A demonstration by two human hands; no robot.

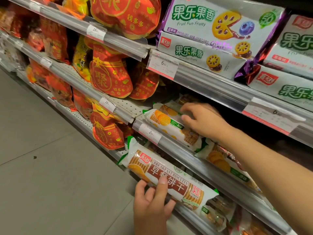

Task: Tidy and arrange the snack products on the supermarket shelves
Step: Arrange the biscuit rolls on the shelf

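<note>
Breakfast biscuit roll: long white pack with a brown label band, lying slanted at the front edge of the lower shelf, near the middle of the head view
Left hand: comes up from the near edge, thumb across the front of that roll and fingers curled beneath it, grasping it
Right hand: reaches in from the right, fingers curled over the top of the stacked biscuit rolls one shelf higher; whether it truly clasps one, I cannot tell
Price tag: white slip on the rail just below those stacked rolls
Red pouch bags: crowd the shelves to the left
Fruit biscuit packs: white and purple, stacked on the top right shelf
Floor: grey tiles at lower left
</note>
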